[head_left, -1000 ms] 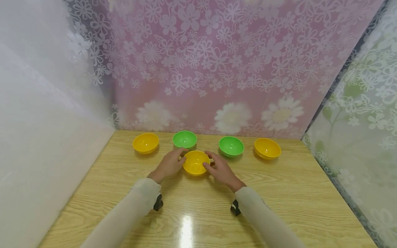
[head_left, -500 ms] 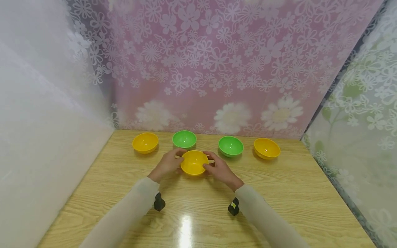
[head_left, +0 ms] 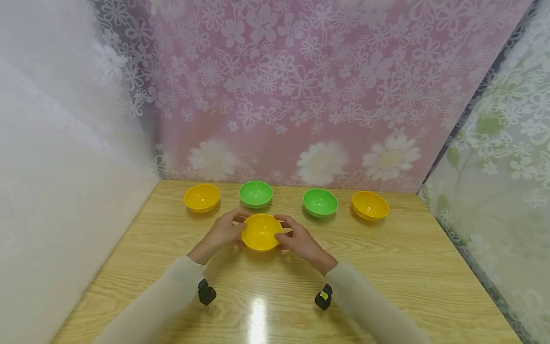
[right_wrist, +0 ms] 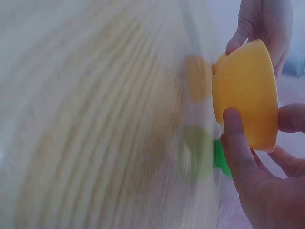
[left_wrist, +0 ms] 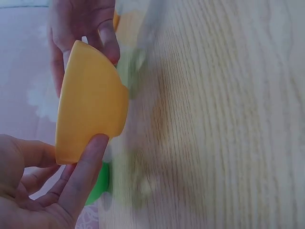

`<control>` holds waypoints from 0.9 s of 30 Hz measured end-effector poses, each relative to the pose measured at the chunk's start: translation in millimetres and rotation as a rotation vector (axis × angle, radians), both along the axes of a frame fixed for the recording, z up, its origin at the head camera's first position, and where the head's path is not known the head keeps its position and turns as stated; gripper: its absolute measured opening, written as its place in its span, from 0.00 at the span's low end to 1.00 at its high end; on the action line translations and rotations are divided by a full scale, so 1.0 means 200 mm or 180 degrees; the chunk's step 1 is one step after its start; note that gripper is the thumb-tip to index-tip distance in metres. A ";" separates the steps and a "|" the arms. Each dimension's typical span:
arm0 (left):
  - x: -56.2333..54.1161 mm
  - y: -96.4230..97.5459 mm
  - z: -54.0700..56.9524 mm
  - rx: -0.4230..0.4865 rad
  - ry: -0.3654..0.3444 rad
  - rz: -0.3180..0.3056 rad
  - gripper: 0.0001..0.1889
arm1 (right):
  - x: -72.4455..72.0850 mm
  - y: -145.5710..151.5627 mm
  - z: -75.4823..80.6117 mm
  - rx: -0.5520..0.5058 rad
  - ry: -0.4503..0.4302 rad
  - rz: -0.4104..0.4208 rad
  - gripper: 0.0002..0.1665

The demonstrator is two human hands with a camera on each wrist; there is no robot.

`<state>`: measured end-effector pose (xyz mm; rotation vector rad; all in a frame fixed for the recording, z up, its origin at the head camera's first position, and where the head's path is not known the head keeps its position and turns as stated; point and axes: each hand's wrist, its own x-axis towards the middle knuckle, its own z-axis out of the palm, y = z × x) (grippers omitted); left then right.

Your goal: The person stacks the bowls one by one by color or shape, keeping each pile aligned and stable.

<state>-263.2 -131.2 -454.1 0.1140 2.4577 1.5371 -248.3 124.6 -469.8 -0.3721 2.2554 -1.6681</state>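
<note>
Between both hands is a yellow bowl (head_left: pixel 261 233), its mouth facing up. My left hand (head_left: pixel 222 232) grips its left side, with the thumb at the rim and fingers under the wall. On the opposite side my right hand (head_left: pixel 301 242) holds it the same way. The left wrist view shows the yellow bowl (left_wrist: pixel 90 102) raised off the wooden surface, a gap beneath its foot. In the right wrist view the bowl (right_wrist: pixel 248 93) also hangs clear, fingers spread along its wall.
Along the back of the wooden table (head_left: pixel 386 286) stand a yellow bowl (head_left: pixel 202 198) at the left, a green bowl (head_left: pixel 256 194), another green bowl (head_left: pixel 320 203) and a yellow bowl (head_left: pixel 370 206) at the right. A pink floral curtain (head_left: pixel 275 95) hangs behind them.
Both hands have carried the yellow bowl a little left and toward the person. The back-row bowls have stayed where they were.
</note>
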 end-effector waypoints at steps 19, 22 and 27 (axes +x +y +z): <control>0.30 0.00 0.03 0.0874 -0.0403 -0.0047 0.18 | 0.21 0.08 0.07 0.0015 -0.0100 0.0249 0.32; 0.33 0.03 0.02 0.0968 -0.0445 -0.0088 0.18 | 0.23 0.12 0.07 0.0003 -0.0112 0.0307 0.32; 0.38 0.07 0.00 0.0992 -0.0444 -0.0121 0.18 | 0.28 0.18 0.06 -0.0015 -0.0088 0.0345 0.32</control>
